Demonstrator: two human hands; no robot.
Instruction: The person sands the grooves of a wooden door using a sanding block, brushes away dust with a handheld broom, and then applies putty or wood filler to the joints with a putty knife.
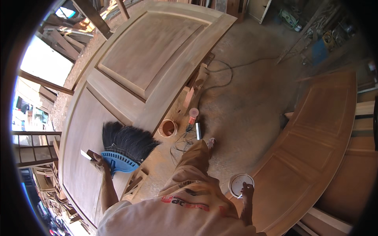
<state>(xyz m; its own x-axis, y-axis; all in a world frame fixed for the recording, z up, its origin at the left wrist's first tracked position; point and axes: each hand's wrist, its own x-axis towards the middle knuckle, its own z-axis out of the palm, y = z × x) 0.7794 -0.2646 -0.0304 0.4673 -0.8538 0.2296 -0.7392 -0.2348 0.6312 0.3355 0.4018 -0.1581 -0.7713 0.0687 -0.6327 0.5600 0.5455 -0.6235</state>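
My left hand (101, 164) is closed over the pale door at the left, around a small flat piece (90, 155), white at one end and dark brown at the other. Its exact kind is unclear. Right beside that hand is a broom head (128, 143) with black bristles and a blue base, over the door's edge; whether my hand touches it I cannot tell. My right hand (247, 190) grips the rim of a round, white-rimmed container (237, 183), pale inside. A small white strip (239, 195) shows by its fingers. The large wooden panelled door (122, 92) fills the left side.
A reddish-brown panelled door (299, 149) lies on the right. Between the doors, the dusty floor holds an orange-brown bucket (168, 128), a red power tool (193, 114), a silvery bar (198, 131) and a looping cable (230, 76). Timber is piled at the upper left.
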